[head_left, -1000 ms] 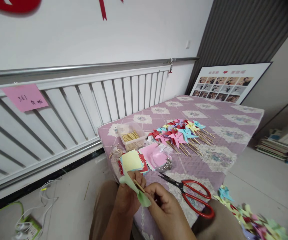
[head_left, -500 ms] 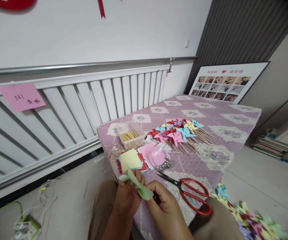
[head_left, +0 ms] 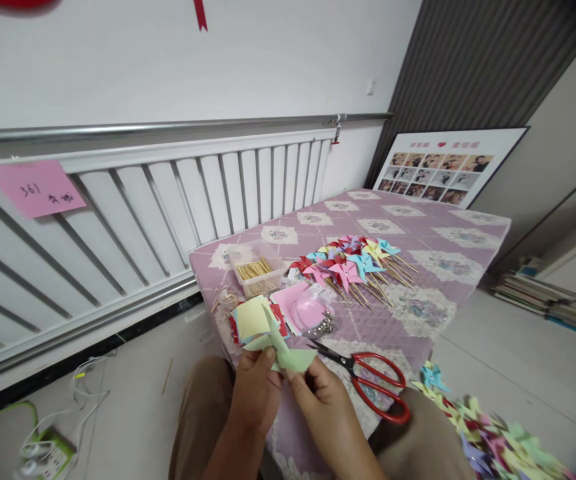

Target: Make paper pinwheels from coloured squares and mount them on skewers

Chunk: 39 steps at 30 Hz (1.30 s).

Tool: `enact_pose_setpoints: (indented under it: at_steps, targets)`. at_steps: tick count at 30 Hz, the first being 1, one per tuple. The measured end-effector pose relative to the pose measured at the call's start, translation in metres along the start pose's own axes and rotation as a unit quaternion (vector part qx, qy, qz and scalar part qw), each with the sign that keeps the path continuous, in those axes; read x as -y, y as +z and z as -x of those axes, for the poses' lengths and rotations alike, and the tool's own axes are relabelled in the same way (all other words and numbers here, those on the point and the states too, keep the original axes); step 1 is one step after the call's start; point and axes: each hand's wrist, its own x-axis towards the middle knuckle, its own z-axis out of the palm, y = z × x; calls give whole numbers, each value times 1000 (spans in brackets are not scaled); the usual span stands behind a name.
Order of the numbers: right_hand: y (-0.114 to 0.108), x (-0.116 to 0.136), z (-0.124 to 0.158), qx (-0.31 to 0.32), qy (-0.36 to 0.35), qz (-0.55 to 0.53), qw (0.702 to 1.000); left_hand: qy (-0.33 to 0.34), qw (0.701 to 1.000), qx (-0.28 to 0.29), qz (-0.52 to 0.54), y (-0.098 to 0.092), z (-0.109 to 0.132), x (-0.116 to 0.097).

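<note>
Both of my hands pinch a pale green paper pinwheel [head_left: 282, 350] just above my lap. My left hand [head_left: 257, 390] grips its lower left part. My right hand [head_left: 318, 400] holds its right side with closed fingers. In front of them, on the purple quilted mattress [head_left: 438, 267], lie a stack of coloured paper squares [head_left: 255, 319], a clear box of wooden sticks [head_left: 257, 270], a clear tub of metal pins [head_left: 315, 317] and red-handled scissors [head_left: 368, 377]. A pile of finished pinwheels on sticks [head_left: 355, 265] lies farther back.
A white slatted radiator cover [head_left: 143, 207] with a pink note [head_left: 35, 188] runs along the wall on the left. A framed photo board [head_left: 443, 167] leans at the back. More pinwheels [head_left: 488, 433] lie on the floor at right. A power strip and cables [head_left: 53, 447] lie at left.
The green pinwheel has been turned and raised a little, its blades now spread flatter. The stick seen at first is hidden. The view has drifted slightly.
</note>
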Motion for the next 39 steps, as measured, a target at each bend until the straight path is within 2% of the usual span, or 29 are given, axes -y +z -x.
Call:
enact_pose_setpoints:
  at_steps: [6,12,16,29,39]
  targets:
    - [-4,0,-2,19,70,-68,995,6,999,0,-34,5,1,5]
    - [-4,-22,0,7,118,-95,988,13,996,-8,-90,4,0,9]
    - [-4,-30,1,6,128,-101,987,16,995,2,-98,4,0,10]
    - [-5,-35,5,-2,128,-91,988,22,989,23,-143,4,2,11]
    - [-2,-37,5,-4,138,-113,984,40,985,1,-167,-4,-1,15]
